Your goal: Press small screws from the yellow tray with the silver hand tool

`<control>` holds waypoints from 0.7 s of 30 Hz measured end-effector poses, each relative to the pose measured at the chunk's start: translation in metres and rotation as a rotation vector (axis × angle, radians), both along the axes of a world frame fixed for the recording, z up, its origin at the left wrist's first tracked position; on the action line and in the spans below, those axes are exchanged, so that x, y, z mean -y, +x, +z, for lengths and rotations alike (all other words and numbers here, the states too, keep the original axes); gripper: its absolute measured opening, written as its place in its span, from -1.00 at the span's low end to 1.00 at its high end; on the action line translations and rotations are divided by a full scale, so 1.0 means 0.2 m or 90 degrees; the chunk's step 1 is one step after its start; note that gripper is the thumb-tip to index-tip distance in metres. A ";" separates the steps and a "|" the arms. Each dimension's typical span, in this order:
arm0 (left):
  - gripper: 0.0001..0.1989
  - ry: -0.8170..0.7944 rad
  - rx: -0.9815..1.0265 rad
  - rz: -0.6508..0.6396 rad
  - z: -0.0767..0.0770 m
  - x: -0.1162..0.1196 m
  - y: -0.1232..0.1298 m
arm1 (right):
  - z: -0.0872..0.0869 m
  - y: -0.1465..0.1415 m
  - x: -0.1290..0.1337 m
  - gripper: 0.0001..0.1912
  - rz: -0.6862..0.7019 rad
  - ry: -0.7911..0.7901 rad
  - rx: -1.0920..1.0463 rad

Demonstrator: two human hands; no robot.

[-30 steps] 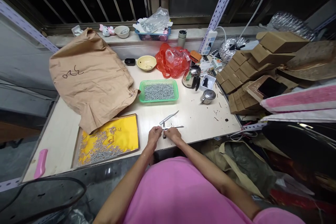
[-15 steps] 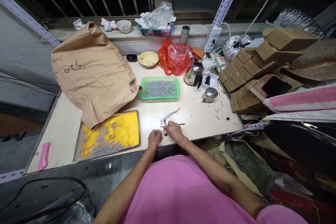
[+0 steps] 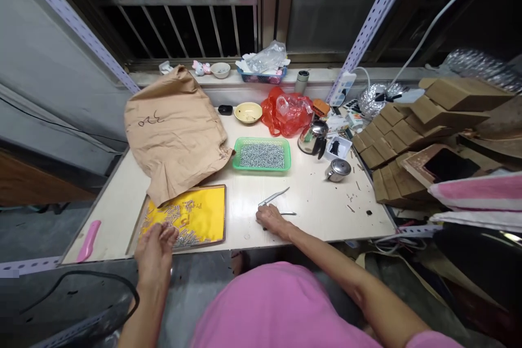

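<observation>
Green plastic basket (image 3: 261, 172), head view: metal pins inside. Two-handled metal tool (image 3: 278, 193) lies on bench (image 3: 318, 201), nearer the person than basket. Right hand (image 3: 273, 219) covers tool's head; can't tell if gripping. Left hand (image 3: 155, 242), front-left of basket, fingers curled over yellow-bottomed tray (image 3: 214, 209) of pins; can't tell if holding any.

Shiny metal tool (image 3: 278, 194), metallic pins (image 3: 174, 216), matt wrinkled paper sack (image 3: 175, 136), glossy metal kettle (image 3: 310, 138)
</observation>
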State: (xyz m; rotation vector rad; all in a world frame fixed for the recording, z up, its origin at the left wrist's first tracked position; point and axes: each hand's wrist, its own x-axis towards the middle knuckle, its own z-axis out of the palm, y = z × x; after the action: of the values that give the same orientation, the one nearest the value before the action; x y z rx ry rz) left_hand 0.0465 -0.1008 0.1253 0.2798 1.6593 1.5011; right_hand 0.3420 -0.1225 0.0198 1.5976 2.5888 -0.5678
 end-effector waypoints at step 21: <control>-0.71 -0.251 -0.111 -0.576 -0.53 0.02 0.81 | 0.14 0.36 0.07 -0.71 -0.405 0.032 -0.112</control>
State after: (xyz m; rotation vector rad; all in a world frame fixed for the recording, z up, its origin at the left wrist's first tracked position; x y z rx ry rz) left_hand 0.2086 -0.1043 0.0197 0.8239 1.5835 0.4770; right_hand 0.4138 -0.1359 0.0470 2.4999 2.1684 -0.6981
